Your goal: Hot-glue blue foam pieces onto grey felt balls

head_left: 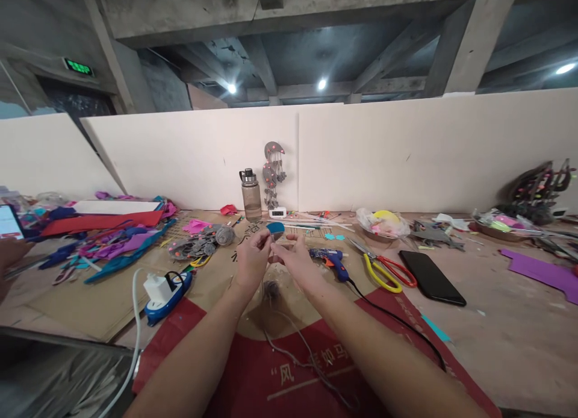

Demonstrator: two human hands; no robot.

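My left hand (253, 255) is closed in a pinch above the middle of the work mat, and a strand of grey yarn (289, 353) seems to run up to it. Close beside it, my right hand (295, 258) has its thumb and fingers bent towards the left fingertips; what lies between them is too small to make out. A small grey yarn ball (271, 288) sits below the hands, with loose strands trailing over the red print of the mat (244, 370). Just behind the fingers is a teal blue piece (275, 227).
To the right lie a blue glue gun (333, 261), scissors with red and yellow handles (383, 270) and a black phone (431, 277). A power strip (168, 297) and felt scraps (130, 243) are at left. A bottle (251, 195) stands behind. Another person's hand (11, 255) shows far left.
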